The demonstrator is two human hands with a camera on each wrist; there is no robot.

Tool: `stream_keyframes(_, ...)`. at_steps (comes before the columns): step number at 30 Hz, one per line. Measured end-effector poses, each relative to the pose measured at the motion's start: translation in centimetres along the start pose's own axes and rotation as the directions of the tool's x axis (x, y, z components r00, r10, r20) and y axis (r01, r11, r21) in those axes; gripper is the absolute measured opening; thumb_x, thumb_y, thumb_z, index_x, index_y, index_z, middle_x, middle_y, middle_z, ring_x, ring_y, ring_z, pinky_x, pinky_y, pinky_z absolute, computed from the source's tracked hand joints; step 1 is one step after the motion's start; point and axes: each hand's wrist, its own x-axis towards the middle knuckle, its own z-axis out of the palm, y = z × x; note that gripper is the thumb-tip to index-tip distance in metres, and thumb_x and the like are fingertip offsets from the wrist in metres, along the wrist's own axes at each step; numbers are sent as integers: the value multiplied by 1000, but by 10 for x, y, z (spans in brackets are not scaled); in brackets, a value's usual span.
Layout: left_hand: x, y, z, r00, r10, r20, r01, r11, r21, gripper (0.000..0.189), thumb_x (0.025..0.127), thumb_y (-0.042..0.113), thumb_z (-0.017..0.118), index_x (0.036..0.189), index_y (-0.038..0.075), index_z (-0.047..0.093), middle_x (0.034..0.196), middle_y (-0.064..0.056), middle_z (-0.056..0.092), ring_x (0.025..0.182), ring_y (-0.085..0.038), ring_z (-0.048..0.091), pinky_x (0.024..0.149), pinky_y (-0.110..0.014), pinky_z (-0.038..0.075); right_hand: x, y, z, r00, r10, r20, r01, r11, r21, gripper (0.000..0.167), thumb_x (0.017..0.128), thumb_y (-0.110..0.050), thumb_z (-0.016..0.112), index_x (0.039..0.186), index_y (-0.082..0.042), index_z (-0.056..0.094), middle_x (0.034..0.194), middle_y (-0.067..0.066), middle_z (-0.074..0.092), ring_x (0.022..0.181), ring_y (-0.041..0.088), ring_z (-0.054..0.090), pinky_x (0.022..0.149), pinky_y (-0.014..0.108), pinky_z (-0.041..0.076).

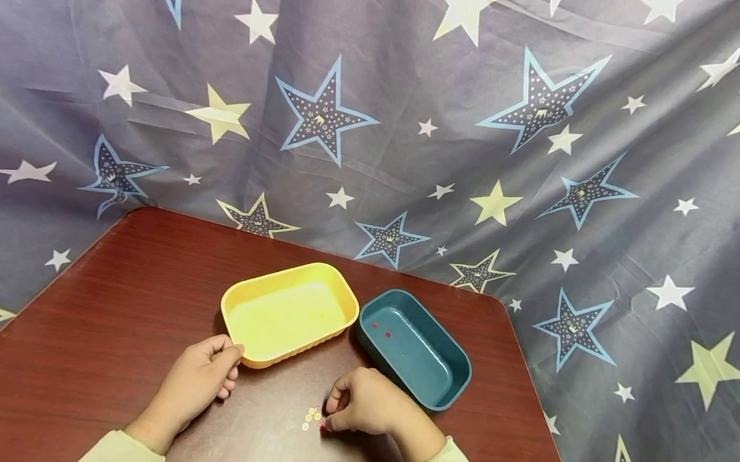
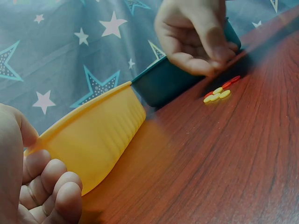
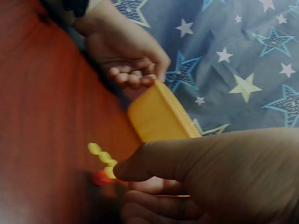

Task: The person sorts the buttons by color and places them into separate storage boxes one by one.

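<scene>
At the near left corner of the yellow plastic container [image 1: 239,284], my left hand [image 1: 196,378] pinches the rim between thumb and fingers. My right hand [image 1: 366,404] is low over a small cluster of button-like discs, fingers curled, thumb tip right beside the red ones. The yellow discs [image 2: 217,95] and red discs [image 2: 231,83] lie flat on the table in the left wrist view. I cannot tell whether a disc is between the right fingertips. Two red discs [image 1: 387,335] lie inside the dark teal container [image 1: 457,349]. Faint yellow discs [image 1: 320,316] show inside the yellow container.
Both containers stand side by side on the dark red wood-grain table [image 1: 129,297], the teal one angled at the right. A grey curtain [image 1: 411,90] printed with stars hangs behind the table and along its right side.
</scene>
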Motion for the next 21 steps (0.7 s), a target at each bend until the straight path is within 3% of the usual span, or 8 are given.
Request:
stream_keyframes(9, -1, 2, 0, 1000, 6, -12, -6, 1000, 22, 35, 115, 32, 62, 98, 1, 62, 84, -5, 65, 66, -16, 67, 59, -32, 64, 1, 6, 23, 998, -32, -61, 26, 995, -97, 25, 78, -19, 97, 76, -25, 72, 62, -24, 58, 62, -8, 53, 62, 13, 46)
stream_keyframes(16, -1, 2, 0, 1000, 3, -13, -3, 1000, 12, 34, 115, 31, 63, 97, 1, 63, 83, -6, 65, 65, -15, 67, 59, -32, 64, 1, 4, 27, 997, -31, -65, 22, 990, -136, 25, 78, -16, 92, 75, -27, 70, 62, -25, 55, 61, -9, 50, 62, 12, 44)
stream_keyframes(21, 0, 1, 1, 1000, -3, -14, 3, 1000, 21, 34, 115, 31, 62, 97, 2, 63, 84, -5, 65, 66, -15, 67, 59, -31, 64, -1, 2, 28, 996, -30, -85, 10, 975, -220, 26, 79, -21, 93, 71, -31, 70, 59, -28, 53, 63, -8, 50, 66, 12, 43)
